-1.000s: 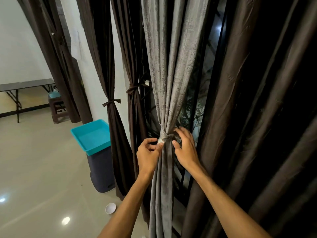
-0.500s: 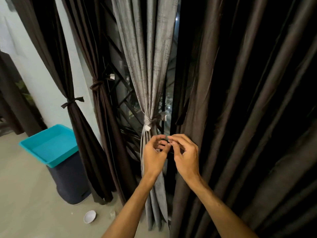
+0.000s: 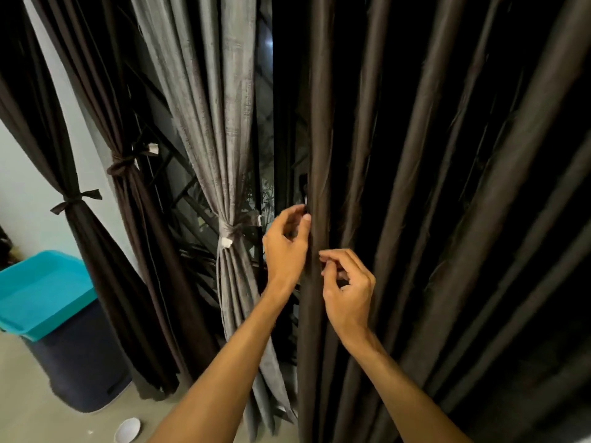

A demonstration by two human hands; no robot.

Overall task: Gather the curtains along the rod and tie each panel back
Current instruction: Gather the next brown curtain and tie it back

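A wide dark brown curtain [image 3: 415, 193] hangs loose and untied over the right half of the view. My left hand [image 3: 285, 251] pinches its left edge, where a small dark strap end with a white tag [image 3: 305, 199] shows. Slightly lower, my right hand [image 3: 348, 284] pinches the first fold with curled fingers. To the left, the grey curtain [image 3: 208, 107] is gathered and held by a knotted tie [image 3: 228, 233]. Two brown panels further left are also bound with ties [image 3: 76, 200] [image 3: 123, 163].
A teal tray [image 3: 38, 292] rests on a dark bin [image 3: 80, 366] on the floor at lower left. A small white bowl [image 3: 128, 430] lies on the floor. A dark window grille [image 3: 192, 199] shows behind the tied panels.
Both hands left the grey curtain's knot and moved right to the loose brown curtain's edge. The view swung right, and the hands parted, the left one rising.
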